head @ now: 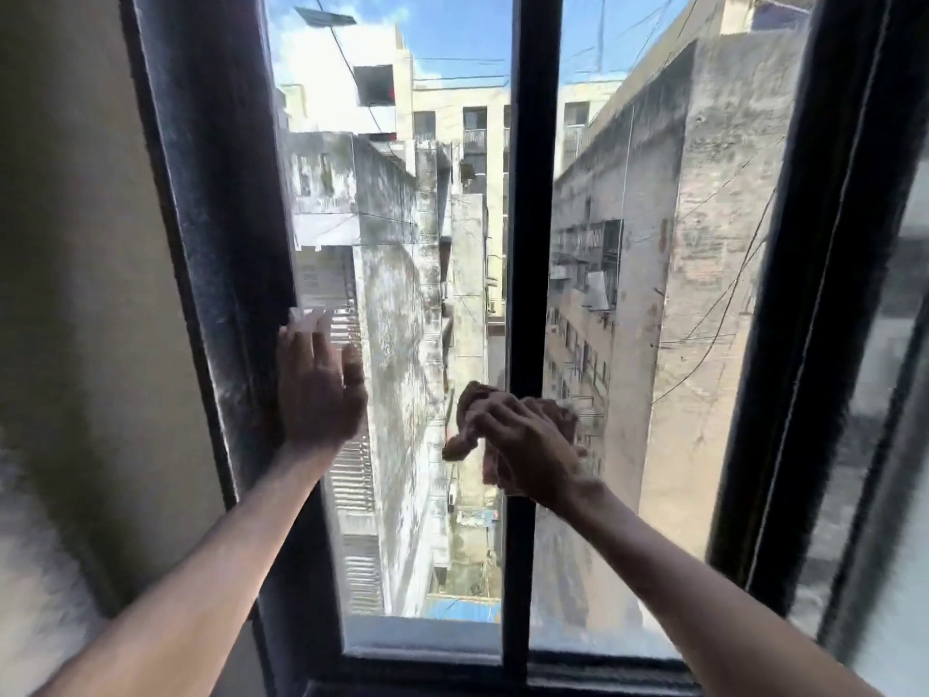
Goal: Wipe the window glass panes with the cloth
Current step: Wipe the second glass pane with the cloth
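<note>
A tall window fills the view, with a left glass pane (402,244) and a right glass pane (653,244) split by a black centre bar (533,193). My right hand (523,440) grips a crumpled brown cloth (472,410) and presses it against the glass right at the centre bar, low in the window. My left hand (316,384) rests flat with fingers spread on the left pane, beside the dusty black left frame (221,218). It holds nothing.
A beige wall (75,244) lies to the left of the frame. Another black frame post (824,244) and a further pane stand at the right. The window's bottom rail (427,651) runs below. Outside are grey buildings and wires.
</note>
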Tool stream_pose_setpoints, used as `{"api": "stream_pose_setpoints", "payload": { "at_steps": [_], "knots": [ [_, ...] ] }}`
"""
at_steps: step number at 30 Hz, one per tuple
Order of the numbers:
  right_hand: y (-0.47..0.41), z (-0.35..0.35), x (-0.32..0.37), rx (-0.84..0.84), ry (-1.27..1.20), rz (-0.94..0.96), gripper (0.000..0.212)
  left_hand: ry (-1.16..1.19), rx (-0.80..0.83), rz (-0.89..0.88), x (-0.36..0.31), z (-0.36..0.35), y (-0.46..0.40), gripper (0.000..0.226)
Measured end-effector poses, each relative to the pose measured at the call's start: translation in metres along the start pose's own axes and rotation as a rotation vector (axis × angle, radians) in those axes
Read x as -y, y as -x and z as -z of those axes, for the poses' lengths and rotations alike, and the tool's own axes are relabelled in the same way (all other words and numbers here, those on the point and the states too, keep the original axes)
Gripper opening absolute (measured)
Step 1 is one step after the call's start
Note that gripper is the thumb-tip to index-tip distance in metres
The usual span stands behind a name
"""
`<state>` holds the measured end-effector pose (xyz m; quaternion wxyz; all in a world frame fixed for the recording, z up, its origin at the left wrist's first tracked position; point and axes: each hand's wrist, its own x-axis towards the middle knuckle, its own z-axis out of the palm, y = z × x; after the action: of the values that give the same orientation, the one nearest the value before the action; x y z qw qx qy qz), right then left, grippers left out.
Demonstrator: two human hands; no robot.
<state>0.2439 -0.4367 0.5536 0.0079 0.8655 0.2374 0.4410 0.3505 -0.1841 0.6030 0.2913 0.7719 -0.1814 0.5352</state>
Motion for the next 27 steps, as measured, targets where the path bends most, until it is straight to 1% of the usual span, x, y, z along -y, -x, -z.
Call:
{"api": "stream_pose_setpoints", "payload": {
  "at_steps": [1, 2, 4, 5, 6, 7, 8, 9, 10, 11, 12, 13, 14, 15, 16, 17, 18, 19, 20, 21, 22, 23, 24, 25, 26, 27],
  "knots": [
    [0.003, 0.013, 0.000, -0.076, -0.068, -0.033, 0.021, 0.034, 0.034, -0.029, -0.014, 0.001, 0.003, 0.054],
    [0.005, 0.027, -0.004, -0.228, -0.104, -0.096, 0.024, 0.072, 0.063, -0.070, -0.031, -0.001, 0.006, 0.055],
    [0.005, 0.056, -0.021, -0.602, -0.030, -0.265, 0.025, 0.156, 0.074, -0.170, -0.071, -0.008, 0.011, 0.055],
    [-0.001, 0.071, -0.035, -0.756, 0.039, -0.362, 0.023, 0.190, 0.065, -0.220, -0.093, -0.014, 0.010, 0.054],
    [-0.011, 0.082, -0.046, -0.868, 0.114, -0.441, 0.024, 0.217, 0.052, -0.262, -0.111, -0.020, 0.007, 0.054],
    [-0.022, 0.090, -0.058, -0.896, 0.192, -0.502, 0.030, 0.236, 0.036, -0.302, -0.132, -0.029, 0.003, 0.054],
    [-0.034, 0.093, -0.068, -0.804, 0.220, -0.532, 0.036, 0.241, 0.028, -0.335, -0.151, -0.037, -0.002, 0.055],
    [-0.037, 0.086, -0.080, -0.590, 0.196, -0.518, 0.043, 0.230, 0.022, -0.362, -0.168, -0.046, -0.008, 0.057],
    [-0.036, 0.078, -0.092, -0.312, 0.181, -0.459, 0.050, 0.210, 0.017, -0.378, -0.182, -0.056, -0.013, 0.059],
    [-0.028, 0.068, -0.104, -0.074, 0.179, -0.371, 0.055, 0.179, 0.011, -0.375, -0.190, -0.065, -0.017, 0.060],
    [-0.018, 0.068, -0.119, 0.110, 0.179, -0.296, 0.055, 0.138, 0.003, -0.358, -0.193, -0.072, -0.020, 0.060],
    [-0.008, 0.074, -0.140, 0.152, 0.234, -0.225, 0.053, 0.089, -0.003, -0.341, -0.194, -0.080, -0.020, 0.060],
    [-0.003, 0.079, -0.164, 0.069, 0.357, -0.205, 0.053, 0.042, -0.010, -0.337, -0.193, -0.089, -0.020, 0.061],
    [-0.002, 0.086, -0.183, -0.140, 0.469, -0.286, 0.055, 0.004, -0.022, -0.343, -0.191, -0.096, -0.020, 0.062],
    [-0.004, 0.095, -0.194, -0.335, 0.479, -0.507, 0.058, -0.015, -0.037, -0.347, -0.190, -0.101, -0.019, 0.062],
    [-0.010, 0.099, -0.192, -0.510, 0.433, -0.768, 0.061, -0.018, -0.057, -0.351, -0.190, -0.106, -0.019, 0.063],
    [-0.019, 0.093, -0.182, -0.592, 0.409, -0.867, 0.063, -0.017, -0.075, -0.352, -0.191, -0.109, -0.021, 0.063],
    [-0.018, 0.077, -0.166, -0.558, 0.451, -0.736, 0.062, -0.018, -0.084, -0.350, -0.190, -0.110, -0.022, 0.062],
    [-0.011, 0.054, -0.154, -0.423, 0.526, -0.379, 0.061, -0.015, -0.084, -0.352, -0.188, -0.110, -0.023, 0.062],
    [0.002, 0.042, -0.149, -0.237, 0.541, -0.012, 0.059, -0.007, -0.081, -0.358, -0.186, -0.110, -0.024, 0.062],
    [0.012, 0.042, -0.157, -0.124, 0.556, 0.161, 0.058, 0.004, -0.075, -0.367, -0.184, -0.110, -0.023, 0.062],
    [0.016, 0.045, -0.166, -0.143, 0.577, 0.149, 0.057, 0.011, -0.069, -0.375, -0.184, -0.111, -0.022, 0.063],
    [0.013, 0.045, -0.170, -0.265, 0.579, -0.061, 0.057, 0.015, -0.068, -0.377, -0.184, -0.112, -0.022, 0.063],
    [0.005, 0.046, -0.164, -0.424, 0.509, -0.418, 0.058, 0.019, -0.073, -0.375, -0.184, -0.113, -0.022, 0.062],
    [-0.003, 0.042, -0.154, -0.493, 0.452, -0.709, 0.060, 0.026, -0.082, -0.376, -0.185, -0.115, -0.023, 0.062],
    [-0.011, 0.033, -0.140, -0.483, 0.404, -0.763, 0.062, 0.031, -0.091, -0.379, -0.185, -0.116, -0.023, 0.061]
  ]
}}
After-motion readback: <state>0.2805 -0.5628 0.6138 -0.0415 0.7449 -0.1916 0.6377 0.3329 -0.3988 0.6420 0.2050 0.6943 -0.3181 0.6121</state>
